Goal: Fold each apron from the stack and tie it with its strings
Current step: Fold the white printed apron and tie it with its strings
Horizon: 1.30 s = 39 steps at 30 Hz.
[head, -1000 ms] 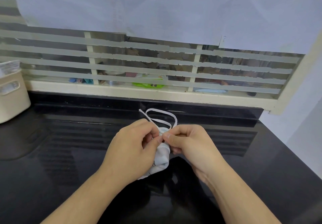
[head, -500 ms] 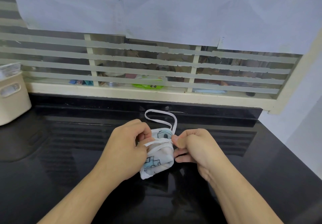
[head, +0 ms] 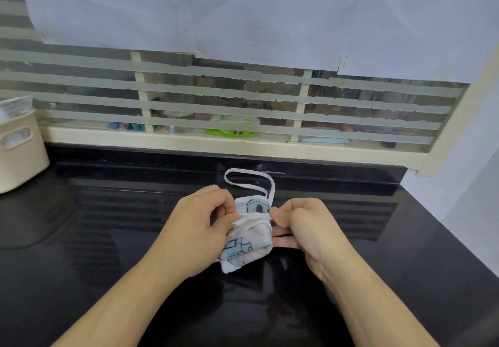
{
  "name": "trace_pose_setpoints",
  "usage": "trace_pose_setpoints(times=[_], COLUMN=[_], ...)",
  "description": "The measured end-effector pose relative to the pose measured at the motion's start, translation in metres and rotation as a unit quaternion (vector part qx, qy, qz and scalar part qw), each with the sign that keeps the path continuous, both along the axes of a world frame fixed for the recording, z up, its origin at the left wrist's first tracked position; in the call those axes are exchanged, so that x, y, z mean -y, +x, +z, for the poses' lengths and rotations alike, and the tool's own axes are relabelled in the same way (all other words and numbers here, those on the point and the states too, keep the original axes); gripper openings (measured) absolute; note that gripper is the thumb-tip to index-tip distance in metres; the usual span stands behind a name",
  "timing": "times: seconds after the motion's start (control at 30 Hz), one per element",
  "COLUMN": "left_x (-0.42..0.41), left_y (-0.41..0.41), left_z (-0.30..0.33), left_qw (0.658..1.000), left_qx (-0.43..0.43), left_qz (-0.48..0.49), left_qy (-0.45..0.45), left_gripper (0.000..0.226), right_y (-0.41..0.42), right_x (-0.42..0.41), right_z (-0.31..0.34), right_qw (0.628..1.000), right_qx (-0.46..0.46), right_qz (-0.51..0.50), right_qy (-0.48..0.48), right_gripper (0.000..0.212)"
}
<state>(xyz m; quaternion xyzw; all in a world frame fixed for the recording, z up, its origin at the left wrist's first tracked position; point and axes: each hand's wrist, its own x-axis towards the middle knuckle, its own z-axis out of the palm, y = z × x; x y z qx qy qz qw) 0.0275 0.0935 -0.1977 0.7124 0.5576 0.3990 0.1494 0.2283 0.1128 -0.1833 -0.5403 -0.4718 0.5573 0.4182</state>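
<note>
Black counter: apron bundle pinched between left hand, right hand.

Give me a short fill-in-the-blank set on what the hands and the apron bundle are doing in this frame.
1. The folded apron lies on a ____ countertop.
2. The left hand and right hand both pinch the white ____ wrapped across the bundle.
3. A loose loop of it lies on the ____ side of the bundle.
4. The beige basket stands at the far ____.

Missing: black; string; far; left
</note>
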Motion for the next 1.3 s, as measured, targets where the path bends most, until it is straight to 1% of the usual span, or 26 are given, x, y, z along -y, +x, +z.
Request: trace_pose_setpoints(times=[0.1,0.13,0.2,0.23,0.3,0.37,0.43,0.5,0.53,0.57,0.6,0.67,0.7,0.73,0.8,0.87,0.9,0.97,1.03,1.07,1.1,1.13,1.2,1.23,1.27,1.3], left_x=[0.001,0.001,0.001,0.001,-0.001,-0.002,-0.004,-0.008,-0.01,-0.011,-0.011,-0.005,-0.001,0.002,0.011,0.023,0.026,0.037,0.054,0.061,0.071,0.079,0.102,0.112,0.123,0.132], left_y=[-0.001,-0.001,0.0,0.0,0.001,0.004,0.005,0.001,-0.002,-0.004,-0.004,-0.001,0.002,0.003,0.005,0.003,0.002,-0.004,-0.006,-0.005,-0.002,0.001,0.008,0.012,0.015,0.016], left_z=[0.005,0.006,0.007,0.007,0.007,0.007,0.006,0.004,0.003,0.003,0.004,0.008,0.01,0.011,0.015,0.026,0.028,0.038,0.051,0.056,0.061,0.067,0.081,0.086,0.093,0.097], left_qw=[0.995,0.991,0.985,0.983,0.976,0.966,0.96,0.957,0.954,0.943,0.925,0.872,0.851,0.837,0.828,0.83,0.823,0.827,0.866,0.885,0.899,0.907,0.916,0.922,0.931,0.939], left_qx=[0.081,0.108,0.145,0.16,0.192,0.23,0.262,0.264,0.262,0.28,0.311,0.375,0.395,0.411,0.42,0.415,0.424,0.424,0.377,0.351,0.331,0.323,0.311,0.298,0.281,0.267], left_qz=[-0.031,-0.039,-0.044,-0.039,-0.025,-0.017,0.015,0.079,0.096,0.087,0.052,-0.05,-0.089,-0.11,-0.121,-0.126,-0.134,-0.156,-0.158,-0.149,-0.139,-0.133,-0.137,-0.141,-0.143,-0.142], left_qy=[-0.05,-0.065,-0.081,-0.087,-0.103,-0.115,-0.099,-0.088,-0.11,-0.156,-0.212,-0.31,-0.334,-0.343,-0.351,-0.351,-0.353,-0.335,-0.289,-0.267,-0.248,-0.236,-0.214,-0.201,-0.183,-0.166], left_gripper=[0.015,0.014,0.015,0.017,0.018,0.014,0.009,0.006,0.016,0.028,0.038,0.047,0.047,0.046,0.044,0.045,0.043,0.036,0.03,0.028,0.027,0.026,0.024,0.024,0.024,0.023], right_y=[0.0,-0.001,-0.001,-0.002,-0.002,-0.003,-0.003,-0.001,0.0,0.0,0.001,0.0,0.001,0.001,0.004,0.005,0.006,0.003,0.0,-0.001,-0.002,-0.002,-0.002,-0.003,-0.005,-0.006], right_x=[-0.001,-0.002,-0.003,-0.004,-0.005,-0.006,-0.006,-0.007,-0.005,-0.003,0.0,0.006,0.009,0.012,0.02,0.032,0.039,0.058,0.08,0.089,0.101,0.11,0.128,0.135,0.143,0.149], right_z=[-0.001,-0.001,-0.002,-0.004,-0.009,-0.012,-0.012,-0.01,-0.008,-0.007,-0.005,-0.001,0.0,0.001,0.006,0.017,0.02,0.03,0.037,0.038,0.039,0.039,0.042,0.044,0.048,0.051], right_qw=[0.999,0.999,0.998,0.999,0.999,0.998,0.998,0.997,0.994,0.991,0.988,0.982,0.979,0.976,0.97,0.963,0.959,0.94,0.923,0.926,0.932,0.944,0.961,0.961,0.961,0.964], right_qx=[-0.029,-0.038,-0.045,-0.032,0.022,0.058,0.049,0.003,-0.019,-0.033,-0.045,-0.055,-0.051,-0.043,-0.008,0.029,0.049,0.114,0.176,0.176,0.154,0.101,-0.053,-0.119,-0.15,-0.148], right_qz=[0.023,0.028,0.03,0.031,0.03,0.029,0.035,0.064,0.084,0.102,0.115,0.135,0.146,0.16,0.185,0.202,0.21,0.237,0.246,0.238,0.23,0.221,0.2,0.191,0.179,0.168], right_qy=[0.002,-0.004,-0.019,-0.024,-0.018,0.001,0.023,0.051,0.067,0.082,0.096,0.119,0.13,0.139,0.159,0.176,0.185,0.219,0.236,0.235,0.233,0.224,0.183,0.159,0.146,0.143], right_gripper=[0.022,0.022,0.026,0.031,0.038,0.036,0.033,0.033,0.033,0.034,0.034,0.031,0.029,0.028,0.026,0.027,0.028,0.034,0.04,0.043,0.046,0.048,0.045,0.04,0.036,0.033])
